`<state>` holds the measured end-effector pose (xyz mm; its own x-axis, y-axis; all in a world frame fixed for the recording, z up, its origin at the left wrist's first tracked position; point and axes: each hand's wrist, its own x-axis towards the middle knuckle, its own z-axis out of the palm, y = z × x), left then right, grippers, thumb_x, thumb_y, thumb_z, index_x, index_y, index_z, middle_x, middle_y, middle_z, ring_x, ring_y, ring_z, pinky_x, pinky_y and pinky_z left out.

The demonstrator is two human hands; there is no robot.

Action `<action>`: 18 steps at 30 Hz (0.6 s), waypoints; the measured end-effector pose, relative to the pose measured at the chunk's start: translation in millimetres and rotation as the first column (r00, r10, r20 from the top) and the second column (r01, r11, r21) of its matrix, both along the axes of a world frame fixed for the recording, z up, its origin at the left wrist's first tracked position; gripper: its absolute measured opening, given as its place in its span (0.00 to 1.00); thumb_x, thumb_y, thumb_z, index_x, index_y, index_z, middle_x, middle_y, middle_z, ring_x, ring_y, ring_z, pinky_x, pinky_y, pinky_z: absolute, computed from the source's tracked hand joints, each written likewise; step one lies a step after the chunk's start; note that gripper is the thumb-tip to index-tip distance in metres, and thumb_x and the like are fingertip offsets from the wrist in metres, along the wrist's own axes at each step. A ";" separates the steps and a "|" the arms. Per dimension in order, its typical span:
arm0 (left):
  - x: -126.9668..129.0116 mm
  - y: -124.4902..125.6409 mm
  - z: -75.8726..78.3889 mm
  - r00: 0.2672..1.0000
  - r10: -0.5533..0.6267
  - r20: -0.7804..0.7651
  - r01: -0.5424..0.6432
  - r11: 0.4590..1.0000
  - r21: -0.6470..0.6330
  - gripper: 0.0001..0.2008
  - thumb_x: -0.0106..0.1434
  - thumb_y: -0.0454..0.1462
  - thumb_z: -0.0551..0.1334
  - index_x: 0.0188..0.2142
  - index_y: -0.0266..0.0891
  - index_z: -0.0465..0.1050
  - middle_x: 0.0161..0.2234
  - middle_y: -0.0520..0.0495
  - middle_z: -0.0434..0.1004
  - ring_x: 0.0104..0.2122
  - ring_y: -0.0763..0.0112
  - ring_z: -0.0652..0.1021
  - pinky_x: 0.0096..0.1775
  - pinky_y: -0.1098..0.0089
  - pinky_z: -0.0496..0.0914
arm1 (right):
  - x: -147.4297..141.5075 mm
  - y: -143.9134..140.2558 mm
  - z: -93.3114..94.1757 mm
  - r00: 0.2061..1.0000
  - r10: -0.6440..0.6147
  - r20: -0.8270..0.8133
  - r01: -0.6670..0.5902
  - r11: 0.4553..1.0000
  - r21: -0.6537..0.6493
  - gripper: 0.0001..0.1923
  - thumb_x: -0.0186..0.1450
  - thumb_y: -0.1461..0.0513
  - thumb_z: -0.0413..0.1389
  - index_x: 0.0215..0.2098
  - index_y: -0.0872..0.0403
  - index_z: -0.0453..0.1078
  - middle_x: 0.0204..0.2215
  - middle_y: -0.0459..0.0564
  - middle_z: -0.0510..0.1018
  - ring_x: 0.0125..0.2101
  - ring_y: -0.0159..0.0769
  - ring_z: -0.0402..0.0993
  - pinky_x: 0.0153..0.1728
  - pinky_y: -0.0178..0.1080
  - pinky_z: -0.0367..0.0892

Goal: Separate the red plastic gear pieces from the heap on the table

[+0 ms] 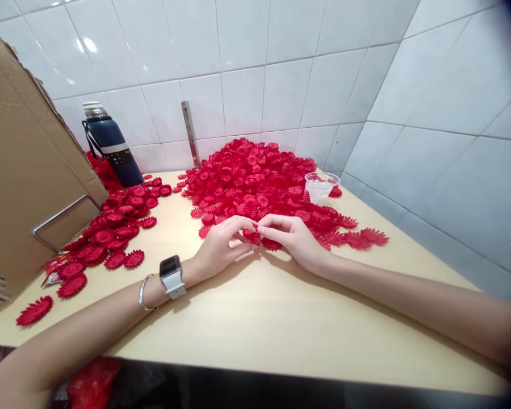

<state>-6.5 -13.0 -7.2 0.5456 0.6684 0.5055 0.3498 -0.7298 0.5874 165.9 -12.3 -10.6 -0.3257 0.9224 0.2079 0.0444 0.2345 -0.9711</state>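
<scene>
1. Red toothed plastic flower piece [252,235] sits at the near edge of the big red heap [255,179], pinched between both hands.
2. Left hand [219,249] has its fingertips closed on the piece; a white-strapped smartwatch [171,275] and a thin bangle [143,292] circle that wrist.
3. Right hand [293,238] grips the same piece from the other side, fingers curled.
4. Pale wooden table [255,324] carries a smaller red scatter [111,233] on the left, beside a cardboard box [25,170].
5. Dark blue flask [111,145] and a clear plastic cup [321,186] stand near the tiled wall.
</scene>
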 end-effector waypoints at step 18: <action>-0.7 -2.2 3.3 1.000 0.024 -0.002 -0.024 0.994 -0.110 0.05 0.55 0.32 0.61 0.33 0.36 0.67 0.39 0.45 0.72 0.38 0.70 0.73 0.39 0.69 0.71 | 1.9 2.9 4.0 0.997 0.073 -0.012 -0.074 0.990 -0.123 0.07 0.57 0.61 0.54 0.24 0.57 0.68 0.22 0.44 0.68 0.23 0.29 0.61 0.26 0.33 0.56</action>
